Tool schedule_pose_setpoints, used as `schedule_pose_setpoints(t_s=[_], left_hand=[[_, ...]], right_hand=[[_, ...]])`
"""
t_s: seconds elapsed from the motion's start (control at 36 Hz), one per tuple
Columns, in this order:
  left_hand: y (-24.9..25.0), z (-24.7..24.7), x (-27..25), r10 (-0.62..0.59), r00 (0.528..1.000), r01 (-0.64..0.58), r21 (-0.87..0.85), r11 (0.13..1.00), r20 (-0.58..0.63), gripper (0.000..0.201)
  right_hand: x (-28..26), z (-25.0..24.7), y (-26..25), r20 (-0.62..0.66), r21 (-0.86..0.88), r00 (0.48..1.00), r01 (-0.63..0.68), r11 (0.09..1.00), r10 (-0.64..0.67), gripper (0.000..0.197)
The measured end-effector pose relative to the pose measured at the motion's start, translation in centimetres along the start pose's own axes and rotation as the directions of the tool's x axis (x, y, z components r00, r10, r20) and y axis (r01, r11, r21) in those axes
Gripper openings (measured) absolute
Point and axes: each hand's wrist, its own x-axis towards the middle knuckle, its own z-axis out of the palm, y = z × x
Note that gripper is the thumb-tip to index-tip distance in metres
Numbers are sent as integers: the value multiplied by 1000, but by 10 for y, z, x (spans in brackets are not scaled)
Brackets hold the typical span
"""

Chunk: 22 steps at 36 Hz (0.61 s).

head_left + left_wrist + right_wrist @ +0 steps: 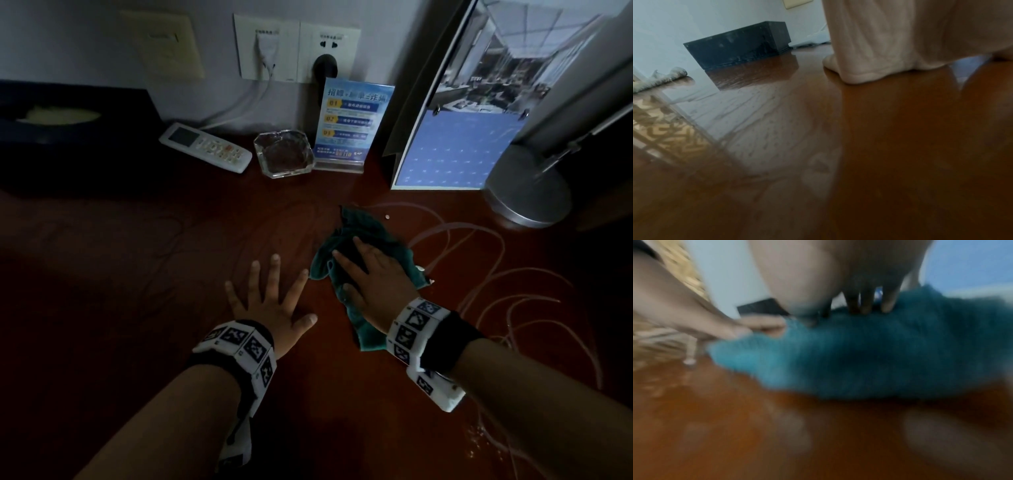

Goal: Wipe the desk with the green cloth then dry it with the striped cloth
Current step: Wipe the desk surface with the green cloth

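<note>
The green cloth [366, 228] lies crumpled on the dark red-brown desk [154, 274], right of centre. My right hand [370, 274] lies flat on top of it, fingers straight, pressing it down; in the blurred right wrist view the fingertips [867, 305] dig into the teal cloth [859, 356]. My left hand [274, 294] rests palm down on the bare desk just left of the cloth, fingers spread, holding nothing; its fingers [865, 65] touch the wood. A pale rolled cloth [659, 78] lies at the far left of the desk; I cannot make out stripes on it.
Along the wall stand a dark tissue box [68, 137], a white remote [205, 147], a glass ashtray [283, 154], a blue sign stand [352, 126], a standing calendar [455, 147] and a metal lamp base [527, 192]. Wet curved streaks [496, 274] mark the desk's right side.
</note>
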Motion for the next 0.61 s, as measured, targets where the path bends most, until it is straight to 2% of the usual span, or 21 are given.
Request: schedule_pose_setpoints(t_s=[0.11,0.17,0.22,0.33,0.44,0.61], left_hand=[[0,1,1,9,1000,-9,-21,1000,-10,72],[-1,2,2,14,1000,-15,-28,1000,-18,71],[-1,2,1,14,1000,-15,-25,1000,-16,71],[0,2,2,10,1000,-10,-11,1000,-14,70],[0,2,2,8,1000,-9,-18,1000,-13,71],[-1,5,3,7,1000,-8,-20,1000,-30,70]], right_hand=[[6,-17,2,-95,-30,979,180,983,-182,41],[9,-23,3,-53,-28,949,308,951,-309,48],[12,-29,8,59,-3,933,355,935,-354,57],[26,-30,23,182,-29,913,375,927,-364,65],[36,-28,33,287,-178,892,408,895,-350,69],[51,-28,35,216,-199,938,316,928,-273,67]])
